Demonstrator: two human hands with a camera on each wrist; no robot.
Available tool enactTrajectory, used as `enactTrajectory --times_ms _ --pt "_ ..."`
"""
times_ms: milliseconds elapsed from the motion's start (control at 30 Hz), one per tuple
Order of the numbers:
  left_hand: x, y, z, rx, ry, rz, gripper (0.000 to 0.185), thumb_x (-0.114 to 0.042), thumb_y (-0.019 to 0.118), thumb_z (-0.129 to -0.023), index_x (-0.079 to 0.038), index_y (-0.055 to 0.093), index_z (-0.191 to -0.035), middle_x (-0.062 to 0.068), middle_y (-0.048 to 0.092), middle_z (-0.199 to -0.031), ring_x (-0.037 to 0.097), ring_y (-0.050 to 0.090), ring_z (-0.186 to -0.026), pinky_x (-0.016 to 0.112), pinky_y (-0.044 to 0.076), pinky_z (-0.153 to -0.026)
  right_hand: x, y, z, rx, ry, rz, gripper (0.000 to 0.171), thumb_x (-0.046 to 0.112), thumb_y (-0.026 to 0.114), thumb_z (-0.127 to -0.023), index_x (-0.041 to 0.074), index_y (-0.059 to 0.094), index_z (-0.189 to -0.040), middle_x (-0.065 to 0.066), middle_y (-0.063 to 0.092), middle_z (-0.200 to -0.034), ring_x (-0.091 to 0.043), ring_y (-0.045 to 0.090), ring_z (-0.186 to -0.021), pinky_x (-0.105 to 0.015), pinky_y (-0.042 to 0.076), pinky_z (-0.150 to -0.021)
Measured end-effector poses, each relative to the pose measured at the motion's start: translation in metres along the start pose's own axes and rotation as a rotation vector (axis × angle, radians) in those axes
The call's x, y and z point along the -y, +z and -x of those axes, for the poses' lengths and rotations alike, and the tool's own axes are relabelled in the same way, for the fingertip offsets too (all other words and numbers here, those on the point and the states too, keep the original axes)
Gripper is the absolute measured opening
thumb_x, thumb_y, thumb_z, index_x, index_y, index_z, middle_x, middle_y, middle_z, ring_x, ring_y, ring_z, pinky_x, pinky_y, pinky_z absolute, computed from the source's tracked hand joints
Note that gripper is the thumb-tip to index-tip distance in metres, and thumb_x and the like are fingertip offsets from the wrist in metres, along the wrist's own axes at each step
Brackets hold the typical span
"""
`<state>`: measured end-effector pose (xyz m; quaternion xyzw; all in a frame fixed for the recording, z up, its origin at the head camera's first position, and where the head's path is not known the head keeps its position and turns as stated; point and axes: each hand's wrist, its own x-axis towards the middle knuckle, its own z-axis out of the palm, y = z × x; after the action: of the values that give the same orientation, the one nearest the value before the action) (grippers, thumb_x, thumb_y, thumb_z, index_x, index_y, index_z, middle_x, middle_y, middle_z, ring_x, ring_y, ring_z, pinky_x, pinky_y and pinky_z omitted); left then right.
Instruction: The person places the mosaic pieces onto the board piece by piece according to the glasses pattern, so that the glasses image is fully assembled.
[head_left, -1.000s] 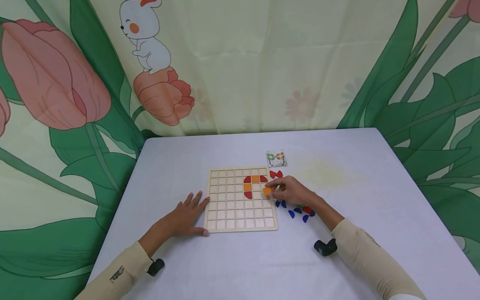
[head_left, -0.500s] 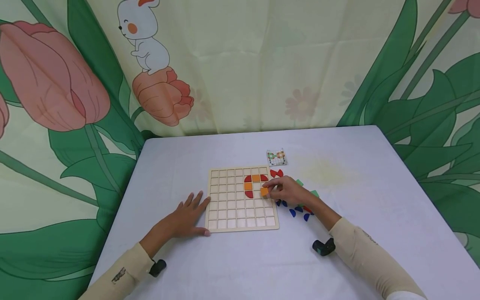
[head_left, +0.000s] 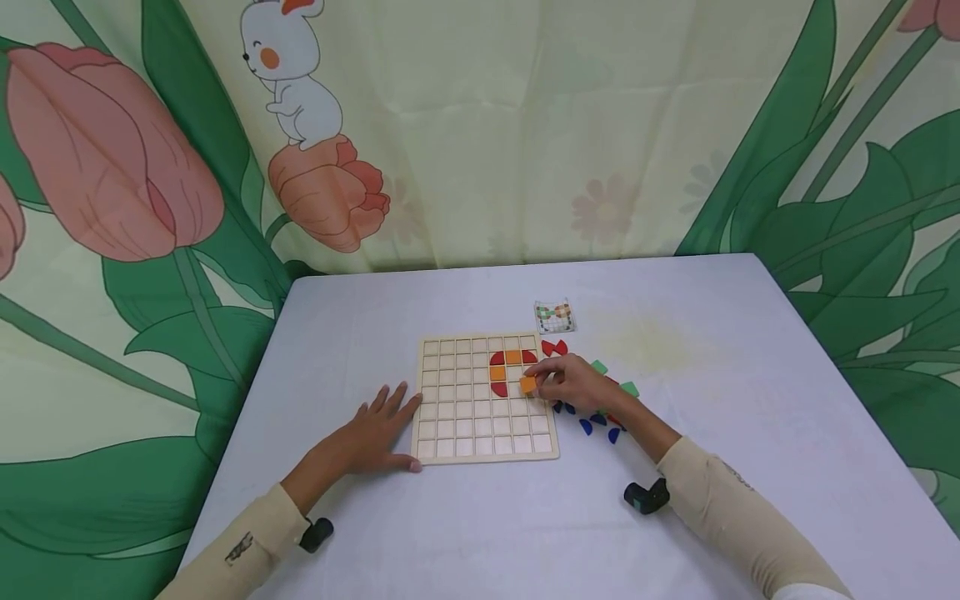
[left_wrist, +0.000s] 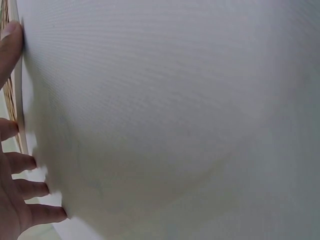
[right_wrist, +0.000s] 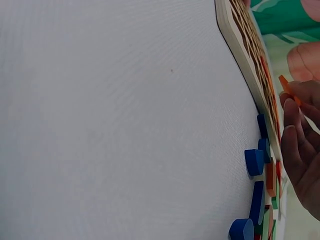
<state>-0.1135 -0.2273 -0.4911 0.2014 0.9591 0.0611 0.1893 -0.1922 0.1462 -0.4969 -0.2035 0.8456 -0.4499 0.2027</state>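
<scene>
From my remote seat, I see the right hand (head_left: 581, 385) pinching an orange square tile (head_left: 528, 384) between thumb and fingertips, the other fingers loosely curled; the tile hangs over the right-hand columns of the wooden grid board (head_left: 486, 398), about three rows down, at the hand's 9 o'clock. Against the frame half a second back, the tile sits almost where it was, shifted only a hair, and a second ago it hung slightly further right, at the board's edge column. The left hand (head_left: 371, 435) lies flat with fingers spread and straight on the table (head_left: 712, 375), gripping nothing, fingertips touching the board's left edge; it has not moved across the frames. On the board, red curved tiles (head_left: 496, 359) and orange squares (head_left: 512, 357) lie at 12 o'clock of the held tile. At 5 o'clock of the right hand lie loose blue pieces (head_left: 586, 427), with green pieces (head_left: 628, 388) at its 3 o'clock, now showing more than a second ago. Two red pieces (head_left: 553, 347) lie at 12 o'clock beside the board's top right corner, and a small pattern card (head_left: 553, 316) lies beyond them.
</scene>
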Motion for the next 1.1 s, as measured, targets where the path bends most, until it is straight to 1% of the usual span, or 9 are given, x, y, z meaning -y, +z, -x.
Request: enactTrajectory --times_ms 100,333,533,667,767,900,1100 --pt "0.0 0.0 0.0 0.002 -0.001 0.005 0.109 -0.069 0.069 -0.08 -0.014 0.022 -0.161 0.02 0.012 -0.168 0.048 0.01 -0.153 0.07 0.025 -0.113 -0.001 0.001 -0.001 -0.016 -0.011 -0.007 0.032 0.007 0.07 -0.092 0.003 0.069 -0.123 -0.006 0.064 -0.094 -0.018 0.061 -0.065 -0.023 0.054 -0.063" --pt "0.0 -0.002 0.001 0.001 0.008 -0.004 0.107 -0.069 0.068 -0.082 -0.013 0.022 -0.161 0.02 0.012 -0.168 0.049 0.011 -0.153 0.07 0.026 -0.113 -0.001 0.001 -0.003 -0.046 0.013 -0.019 0.033 0.012 0.074 -0.09 0.006 0.07 -0.122 -0.006 0.064 -0.094 -0.018 0.06 -0.064 -0.022 0.052 -0.061" --pt "0.0 -0.002 0.002 -0.003 0.01 0.003 0.108 -0.069 0.068 -0.081 -0.013 0.022 -0.161 0.02 0.012 -0.168 0.049 0.011 -0.153 0.07 0.026 -0.113 -0.001 0.002 -0.004 -0.021 0.002 -0.028 0.032 0.009 0.072 -0.091 0.003 0.07 -0.122 -0.007 0.064 -0.094 -0.017 0.061 -0.065 -0.023 0.054 -0.064" --pt "0.001 0.0 0.001 -0.003 0.008 -0.001 0.108 -0.07 0.068 -0.081 -0.014 0.022 -0.161 0.02 0.012 -0.168 0.048 0.011 -0.153 0.069 0.026 -0.113 -0.001 0.005 -0.006 -0.014 0.001 -0.032 0.032 0.01 0.073 -0.091 0.004 0.07 -0.122 -0.006 0.063 -0.091 -0.017 0.06 -0.064 -0.022 0.053 -0.062" --pt "0.002 0.001 0.001 -0.002 0.007 -0.007 0.108 -0.071 0.067 -0.081 -0.014 0.022 -0.161 0.02 0.012 -0.168 0.048 0.011 -0.153 0.069 0.026 -0.113 0.001 0.007 -0.009 -0.016 -0.019 0.009 0.03 0.013 0.075 -0.09 0.006 0.072 -0.119 -0.004 0.063 -0.088 -0.016 0.058 -0.064 -0.021 0.05 -0.06" --pt "0.003 0.001 0.001 -0.005 0.012 0.0 0.109 -0.072 0.067 -0.081 -0.014 0.022 -0.161 0.02 0.012 -0.168 0.048 0.01 -0.153 0.07 0.026 -0.113 0.005 0.011 -0.014 -0.01 -0.043 0.088 0.029 0.015 0.076 -0.089 0.008 0.073 -0.117 0.0 0.064 -0.086 -0.015 0.056 -0.072 -0.022 0.047 -0.062" --pt "0.004 0.003 0.001 -0.009 0.014 0.0 0.109 -0.073 0.066 -0.08 -0.015 0.022 -0.161 0.019 0.012 -0.168 0.048 0.011 -0.153 0.07 0.026 -0.113 0.013 0.014 -0.019 -0.003 -0.021 0.155 0.028 0.014 0.077 -0.089 0.008 0.074 -0.116 0.001 0.063 -0.083 -0.016 0.056 -0.081 -0.024 0.047 -0.067"
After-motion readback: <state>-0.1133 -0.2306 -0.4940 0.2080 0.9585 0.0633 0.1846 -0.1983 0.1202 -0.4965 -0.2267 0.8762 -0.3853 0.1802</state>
